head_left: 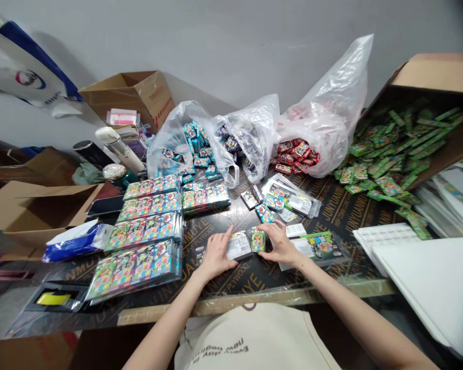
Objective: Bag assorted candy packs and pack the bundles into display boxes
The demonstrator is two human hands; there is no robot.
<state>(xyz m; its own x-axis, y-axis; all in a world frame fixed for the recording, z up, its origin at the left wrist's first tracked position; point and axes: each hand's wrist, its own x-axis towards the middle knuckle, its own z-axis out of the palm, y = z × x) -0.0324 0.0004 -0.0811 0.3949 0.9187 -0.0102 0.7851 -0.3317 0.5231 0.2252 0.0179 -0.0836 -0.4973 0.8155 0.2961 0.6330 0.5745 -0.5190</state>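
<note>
My left hand [217, 255] grips a small flat box [238, 246] by its left end, thumb at the near edge and index finger at the far edge. A white panel with a barcode faces up on that box. My right hand [281, 243] pinches a small green printed box [258, 240] between thumb and fingers, right beside the barcoded one. Partly under my right hand and wrist lies a clear packet with a printed card [326, 245]. Just beyond my hands are loose small blue boxes [265, 213] and more clear packets [300, 204].
Stacks of packed sets [139, 264] stand at the left. Behind are plastic bags of blue boxes [200, 144], dark purple boxes [231, 144] and red boxes [297, 154]. A carton [440, 74] spills green boxes at right, near white sheets [428, 288]. The table's edge [293, 297] is close.
</note>
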